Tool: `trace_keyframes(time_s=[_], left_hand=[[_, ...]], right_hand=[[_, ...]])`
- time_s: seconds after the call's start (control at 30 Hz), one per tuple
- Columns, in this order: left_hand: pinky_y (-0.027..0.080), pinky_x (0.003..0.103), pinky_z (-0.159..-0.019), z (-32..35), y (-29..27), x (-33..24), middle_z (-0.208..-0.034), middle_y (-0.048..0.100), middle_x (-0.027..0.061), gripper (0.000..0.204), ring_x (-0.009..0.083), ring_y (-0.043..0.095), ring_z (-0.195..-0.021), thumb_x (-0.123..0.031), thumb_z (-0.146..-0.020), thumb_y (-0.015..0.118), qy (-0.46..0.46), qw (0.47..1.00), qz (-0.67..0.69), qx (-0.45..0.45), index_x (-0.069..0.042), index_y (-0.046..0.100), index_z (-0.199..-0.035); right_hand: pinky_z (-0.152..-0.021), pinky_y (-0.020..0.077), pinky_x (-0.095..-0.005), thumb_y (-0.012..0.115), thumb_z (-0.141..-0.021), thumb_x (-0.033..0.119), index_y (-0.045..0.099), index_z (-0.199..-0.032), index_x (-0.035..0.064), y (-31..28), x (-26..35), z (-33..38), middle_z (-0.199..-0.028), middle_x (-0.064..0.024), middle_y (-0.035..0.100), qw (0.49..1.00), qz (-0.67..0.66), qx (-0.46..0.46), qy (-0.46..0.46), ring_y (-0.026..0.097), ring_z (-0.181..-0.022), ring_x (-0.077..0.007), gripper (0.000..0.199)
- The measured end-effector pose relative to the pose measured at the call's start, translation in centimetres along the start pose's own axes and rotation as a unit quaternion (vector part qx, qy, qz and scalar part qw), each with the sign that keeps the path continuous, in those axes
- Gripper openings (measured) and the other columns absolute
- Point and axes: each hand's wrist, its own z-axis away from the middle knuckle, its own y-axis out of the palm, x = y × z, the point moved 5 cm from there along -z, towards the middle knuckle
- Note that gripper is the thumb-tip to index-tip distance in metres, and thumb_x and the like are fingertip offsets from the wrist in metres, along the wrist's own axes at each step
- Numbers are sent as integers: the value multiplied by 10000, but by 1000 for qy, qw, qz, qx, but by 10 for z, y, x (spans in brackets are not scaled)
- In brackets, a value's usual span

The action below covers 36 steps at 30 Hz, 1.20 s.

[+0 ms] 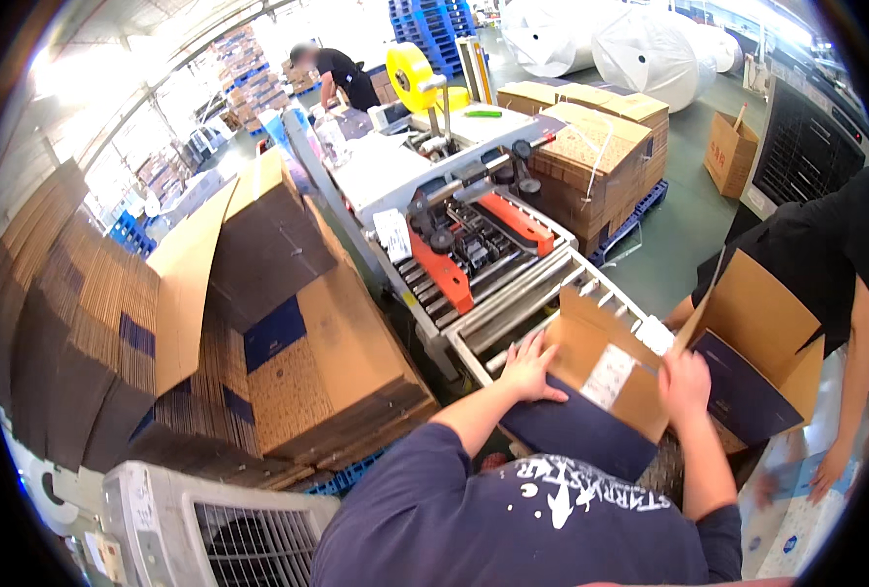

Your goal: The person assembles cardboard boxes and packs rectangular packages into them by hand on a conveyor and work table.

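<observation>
In front of me on the roller conveyor sits an open cardboard box, brown inside with a dark blue outer side. A white printed sheet shows against its inner brown board. My left hand rests with fingers spread on the box's left edge. At its right edge my right hand is closed round an upright cardboard flap; its fingertips are partly hidden. Just right of that hand stands a second open box, also brown and dark blue, beside a co-worker.
A carton-taping machine with orange side guides stands ahead. Flattened cartons are stacked at left, above a grey air cooler. The co-worker's arm reaches down at right. Strapped cartons sit on a pallet beyond.
</observation>
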Motion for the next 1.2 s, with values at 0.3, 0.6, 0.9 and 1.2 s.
trace_keyframes(time_s=[0.3, 0.6, 0.9, 1.2], left_hand=[[402, 357, -960, -121, 18, 56, -1190, 574, 218, 743, 352, 543, -1109, -478, -925, 441, 52, 927, 345, 137, -33, 158, -1448], [285, 507, -1059, -270, -69, 122, -1451, 302, 167, 772, 332, 264, -1353, -453, -820, 592, 93, 982, -14, -166, -53, 294, -1409], [139, 516, -1111, -266, -99, 204, -1491, 254, 122, 790, 260, 191, -1395, -560, -837, 485, 216, 974, -62, -31, -20, 331, -1393], [153, 507, -1111, -300, -113, 288, -1501, 235, 112, 761, 257, 190, -1394, -526, -854, 480, 61, 994, -42, -85, -40, 299, -1411]], right_hand=[[-1110, 188, -430, 475, -924, 174, 300, -1412, 50, 163, -28, 91, -1459, -182, 281, 920, -253, -135, 267, 240, -1353, -349, 533], [-977, 394, -359, 464, -965, 267, 309, -1358, 12, 223, 31, -75, -1309, -112, 455, 569, -685, -210, 402, 479, -1152, -223, 494], [-1011, 354, -361, 463, -965, 250, 182, -1423, 31, 249, 151, -287, -1362, -156, 390, 604, -670, -165, 400, 436, -1198, -264, 580], [-1011, 351, -372, 488, -950, 213, 192, -1418, 13, 272, 197, -389, -1352, -183, 411, 685, -602, -154, 381, 444, -1206, -286, 588]])
